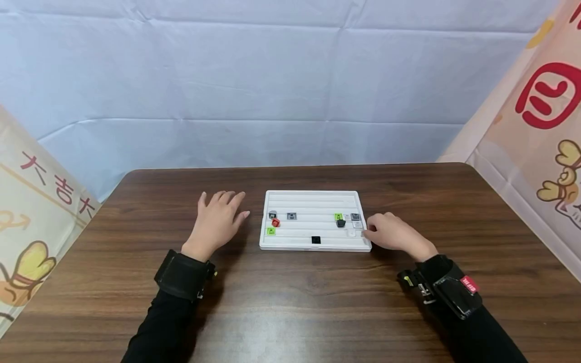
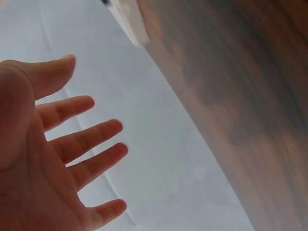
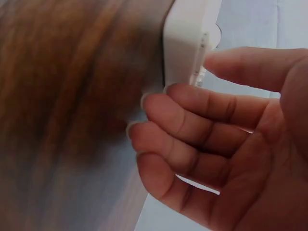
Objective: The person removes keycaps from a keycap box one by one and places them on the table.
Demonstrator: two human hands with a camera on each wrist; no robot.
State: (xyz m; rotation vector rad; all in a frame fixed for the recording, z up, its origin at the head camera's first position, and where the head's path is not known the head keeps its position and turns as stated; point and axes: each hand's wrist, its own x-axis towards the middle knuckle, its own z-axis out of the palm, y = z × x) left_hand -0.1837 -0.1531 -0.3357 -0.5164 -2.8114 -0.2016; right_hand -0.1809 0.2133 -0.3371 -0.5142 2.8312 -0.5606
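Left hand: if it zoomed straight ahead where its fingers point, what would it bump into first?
Probably the pale blue cloth beyond the far edge of the wooden table. The left hand seems aimed left of the white ridged tray, though its height above the table is hard to tell.

Red 大吉大 (image 1: 63, 189) on cream cloth (image 1: 34, 214), big red character (image 1: 551, 93) on pink cloth (image 1: 531, 161), blurred lettering on red wrist tag (image 1: 469, 284)
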